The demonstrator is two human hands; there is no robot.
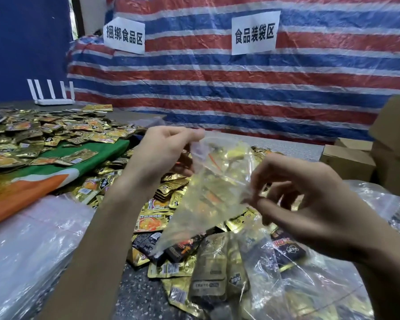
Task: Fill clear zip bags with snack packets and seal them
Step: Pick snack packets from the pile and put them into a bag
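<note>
View: head camera, looking down at both hands
Clear plastic zip bag [213,185]: being held up in the air between the two hands, above a loose pile of gold foil snack packets [157,213] lying on the grey speckled table [134,292]; it is judged to be empty, the gold showing through it appearing to be packets behind it
Left hand [162,155]: the bag's upper corner is being pinched between thumb and forefinger, the other fingers being kept curled
Right hand [310,204]: the bag's right edge is being nipped by the fingertips, the remaining fingers being spread loosely
Reason for the hold: one edge is probably being stretched between the two pinches so the mouth can be parted for filling; whether the zip is already parted cannot be told
Long axis: being slanted from the pinched upper corner down to a free corner pointing lower left, towards the person
Backdrop: brown cardboard boxes [349,158] are being kept at the right, before a red, white and blue striped tarpaulin [240,88]
</note>
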